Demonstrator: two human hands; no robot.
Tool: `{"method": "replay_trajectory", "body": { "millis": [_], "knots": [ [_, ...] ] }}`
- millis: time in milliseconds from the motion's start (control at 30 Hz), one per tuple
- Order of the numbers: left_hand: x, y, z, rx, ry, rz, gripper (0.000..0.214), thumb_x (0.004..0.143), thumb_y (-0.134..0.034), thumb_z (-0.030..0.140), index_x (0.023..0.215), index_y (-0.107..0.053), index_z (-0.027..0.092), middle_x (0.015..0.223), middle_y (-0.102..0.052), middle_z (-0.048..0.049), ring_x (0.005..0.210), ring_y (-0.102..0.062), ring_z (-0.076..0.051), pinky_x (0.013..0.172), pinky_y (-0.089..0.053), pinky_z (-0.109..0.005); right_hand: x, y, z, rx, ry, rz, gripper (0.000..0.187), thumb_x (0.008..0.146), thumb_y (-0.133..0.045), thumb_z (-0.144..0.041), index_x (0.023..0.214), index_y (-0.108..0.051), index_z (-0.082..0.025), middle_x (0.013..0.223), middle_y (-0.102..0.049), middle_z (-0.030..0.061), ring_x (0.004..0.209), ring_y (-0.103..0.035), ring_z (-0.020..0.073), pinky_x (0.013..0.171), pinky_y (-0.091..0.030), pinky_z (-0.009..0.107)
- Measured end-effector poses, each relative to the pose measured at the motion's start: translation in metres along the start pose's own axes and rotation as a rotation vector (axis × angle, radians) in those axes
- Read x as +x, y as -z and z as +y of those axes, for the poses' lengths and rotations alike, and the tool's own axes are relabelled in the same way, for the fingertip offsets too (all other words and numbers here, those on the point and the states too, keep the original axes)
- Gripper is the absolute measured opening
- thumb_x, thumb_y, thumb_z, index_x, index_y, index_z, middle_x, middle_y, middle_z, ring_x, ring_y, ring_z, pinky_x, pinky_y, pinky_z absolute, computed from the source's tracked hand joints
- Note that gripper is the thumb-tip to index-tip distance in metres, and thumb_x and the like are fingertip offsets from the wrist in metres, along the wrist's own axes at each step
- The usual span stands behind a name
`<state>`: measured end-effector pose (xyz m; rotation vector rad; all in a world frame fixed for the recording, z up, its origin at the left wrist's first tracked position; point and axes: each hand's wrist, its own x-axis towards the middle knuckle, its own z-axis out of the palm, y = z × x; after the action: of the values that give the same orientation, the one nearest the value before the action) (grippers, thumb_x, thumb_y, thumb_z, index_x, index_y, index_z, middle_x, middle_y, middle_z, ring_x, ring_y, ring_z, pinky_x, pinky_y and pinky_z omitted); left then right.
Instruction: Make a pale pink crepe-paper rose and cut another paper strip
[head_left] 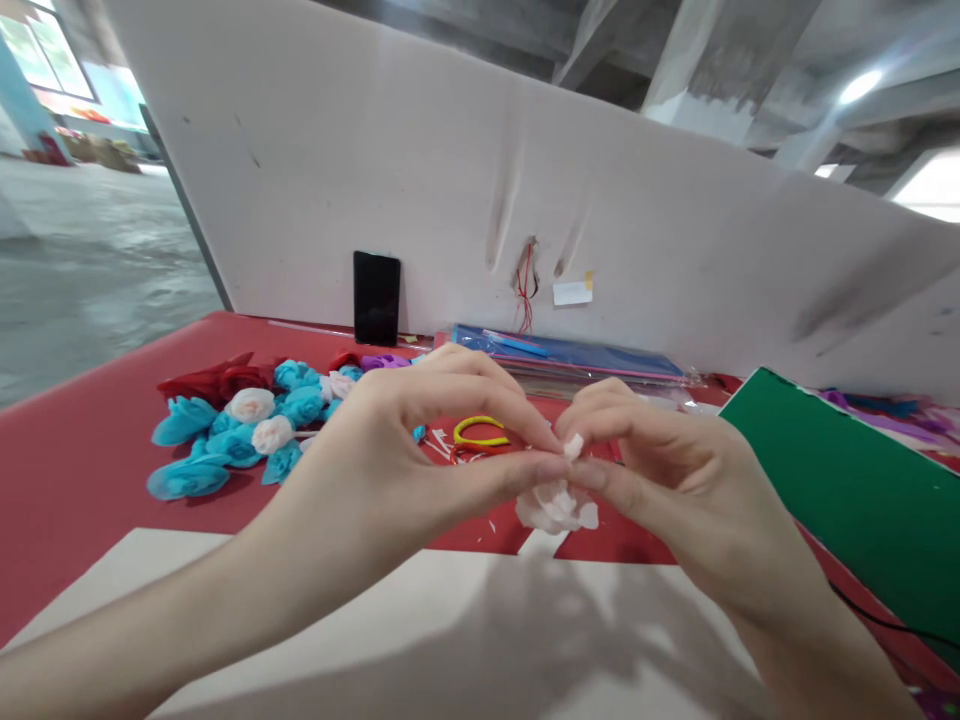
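My left hand (442,430) and my right hand (660,460) meet in the middle, thumbs and forefingers pinched together. Between their fingertips is a small white petal-like piece (574,447), thin like fabric or paper. Just below the thumbs shows a cluster of pale, ruffled petals (559,508); I cannot tell whether it is joined to the piece in my fingers. Scissors with a yellow handle (481,430) lie behind my hands on the red tabletop (465,535), partly hidden. A white strip (543,543) lies under the petals.
Blue, white and red fabric flowers (240,430) are heaped on the left. A black phone (376,298) leans against the white panel (315,160). Plastic-wrapped blue sheets (585,352) lie at the back, a green board (847,500) at right, a white sheet (360,640) in front.
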<state>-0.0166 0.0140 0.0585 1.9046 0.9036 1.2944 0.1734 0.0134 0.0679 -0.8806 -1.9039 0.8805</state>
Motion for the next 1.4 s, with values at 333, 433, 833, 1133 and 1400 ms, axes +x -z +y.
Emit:
{"method": "replay_trajectory", "body": {
  "millis": [333, 433, 833, 1133, 1400],
  "knots": [
    [0.004, 0.004, -0.007, -0.061, 0.035, -0.118, 0.009, 0.074, -0.075, 0.027, 0.081, -0.073, 0.033, 0.076, -0.064, 0.0056, 0.072, -0.057, -0.012, 0.07, -0.047, -0.02, 0.002, 0.005, 0.006, 0.136, -0.027, -0.118, 0.009, 0.078, -0.07, -0.02, 0.078, -0.073, -0.028, 0.079, -0.063, -0.0017, 0.083, -0.056, 0.014, 0.071, -0.05, 0.027],
    [0.007, 0.006, -0.01, -0.143, 0.069, -0.189, 0.012, 0.072, -0.077, 0.026, 0.082, -0.074, 0.033, 0.082, -0.064, 0.0048, 0.072, -0.06, -0.011, 0.073, -0.049, -0.021, 0.005, 0.005, 0.008, 0.205, -0.074, -0.164, 0.005, 0.076, -0.072, -0.022, 0.073, -0.073, -0.027, 0.078, -0.062, -0.0018, 0.083, -0.056, 0.0128, 0.076, -0.049, 0.026],
    [0.014, 0.012, -0.018, -0.216, -0.009, -0.42, 0.015, 0.067, -0.081, 0.022, 0.076, -0.078, 0.034, 0.083, -0.059, 0.0, 0.079, -0.06, -0.015, 0.07, -0.055, -0.022, 0.008, -0.007, 0.02, 0.668, -0.272, -0.398, 0.009, 0.069, -0.076, -0.015, 0.072, -0.074, -0.024, 0.068, -0.063, -0.0065, 0.061, -0.056, 0.0043, 0.055, -0.044, 0.015],
    [0.01, 0.009, -0.007, -0.203, 0.1, -0.315, 0.016, 0.067, -0.08, 0.017, 0.067, -0.077, 0.033, 0.081, -0.063, 0.0041, 0.075, -0.06, -0.01, 0.07, -0.053, -0.015, 0.013, 0.0, 0.025, 0.555, -0.275, -0.395, 0.012, 0.068, -0.075, -0.013, 0.074, -0.074, -0.024, 0.076, -0.063, -0.0055, 0.069, -0.059, 0.0069, 0.062, -0.048, 0.018],
    [0.009, 0.008, -0.009, -0.09, 0.083, -0.251, 0.012, 0.07, -0.076, 0.021, 0.068, -0.076, 0.033, 0.079, -0.063, 0.0034, 0.077, -0.06, -0.012, 0.071, -0.052, -0.018, 0.013, 0.01, 0.019, 0.378, -0.234, -0.367, 0.004, 0.077, -0.071, -0.026, 0.078, -0.075, -0.028, 0.087, -0.063, -0.0026, 0.081, -0.059, 0.0105, 0.069, -0.049, 0.023]
  ]
}}
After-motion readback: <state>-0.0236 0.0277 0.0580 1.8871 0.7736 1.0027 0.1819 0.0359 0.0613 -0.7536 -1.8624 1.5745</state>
